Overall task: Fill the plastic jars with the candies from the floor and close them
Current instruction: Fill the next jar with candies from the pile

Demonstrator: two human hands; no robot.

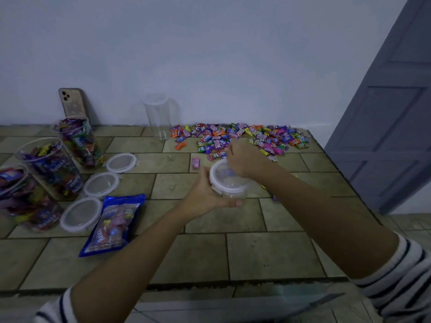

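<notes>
Opening stage, seemingly: held plastic jar (pixel 234 195) in curled left hand (pixel 202 195), pried at lid (pixel 223 181) with right hand (pixel 243 160), fingers bent (nearly empty inside, apparently). Needed next: lid off, candies (pixel 240 136) scooped in.

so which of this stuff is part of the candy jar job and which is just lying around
Job: held jar, its lid, candy pile, empty jar, filled jars, loose lids.
Lying about: phone, blue candy bag.

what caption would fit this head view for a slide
Left hand holds a clear jar, right hand at its white lid, candy pile on the floor behind
</notes>
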